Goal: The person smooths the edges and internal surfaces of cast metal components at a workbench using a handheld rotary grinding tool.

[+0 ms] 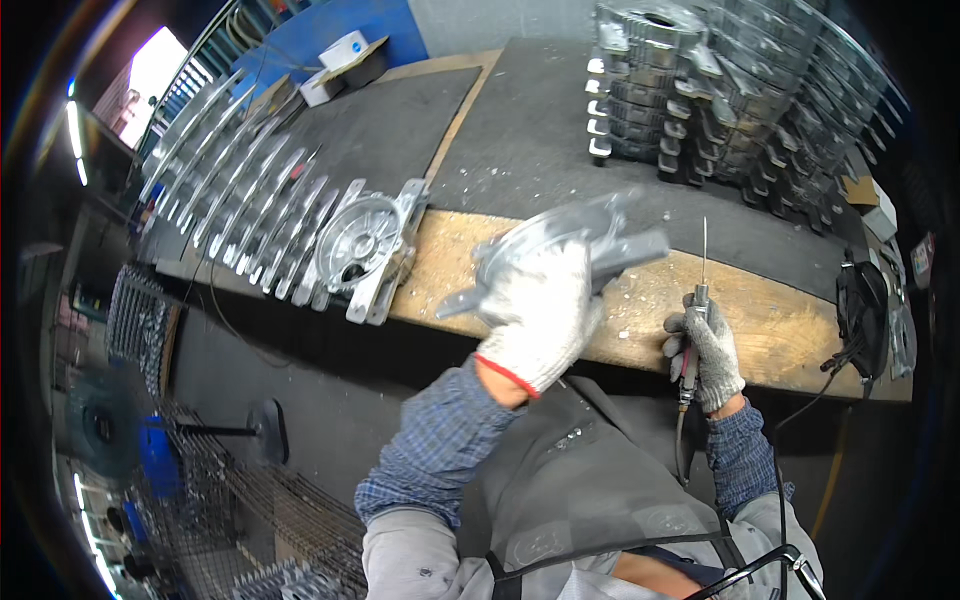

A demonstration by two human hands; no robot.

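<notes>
My left hand, in a white knit glove with a red cuff edge, is closed on a silvery metal casting. The casting is tilted over the wooden front strip of the bench and smeared by motion; the glove hides part of it. To the right, my right hand, in a grey knit glove, is wrapped round a slim air tool. Its long thin tip points up, away from me, and a hose hangs from its lower end. The tip is apart from the casting.
A row of similar castings leans along the bench at left. Tall stacks of castings stand at back right. The dark mat and wooden strip carry metal crumbs. A black bag-like thing with cables sits at the right end.
</notes>
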